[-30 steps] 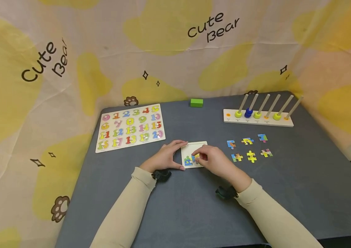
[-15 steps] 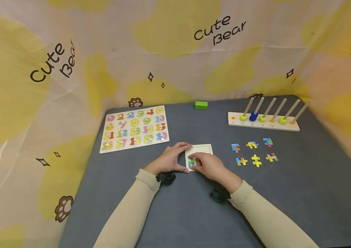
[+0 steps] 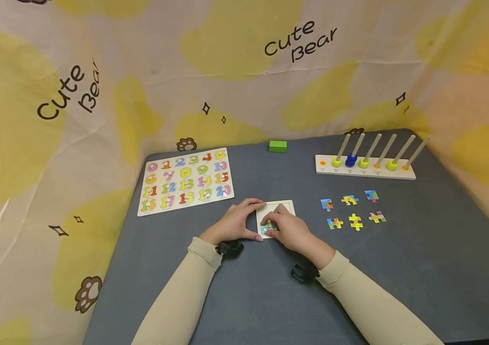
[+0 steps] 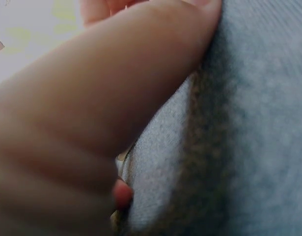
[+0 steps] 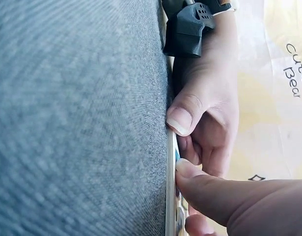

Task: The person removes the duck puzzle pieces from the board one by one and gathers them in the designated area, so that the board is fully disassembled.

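Nearest of all, two cream sleeves reach in over the grey tabletop [image 3: 421, 249] and meet at a small white puzzle tray [image 3: 285, 207] near the table's middle. Left hand [image 3: 237, 221] lies along the tray's left edge, fingers curled round the far corner and thumb against the near corner, gripping the frame; the right wrist view shows that thumb [image 5: 182, 118] pressed at the thin edge of the board. Right hand [image 3: 289, 229] covers the near left part of the tray, fingertips bearing down on the coloured puzzle pieces [image 3: 267, 227] already seated there; the fingers look bent, but whether they pinch a piece or only press cannot be told. Compared with a second ago, the right hand has slid left and nearer, so less of the seated pieces shows, while the left hand has kept its hold. The tray has not shifted.

Right of the tray, well apart from both hands, six loose jigsaw pieces [image 3: 352, 211] lie in two rows, unchanged. Farther left sits a number board [image 3: 185, 181]. At the far edge stand a green block [image 3: 277, 146] and, to the right, a peg rack with rings [image 3: 365, 163].
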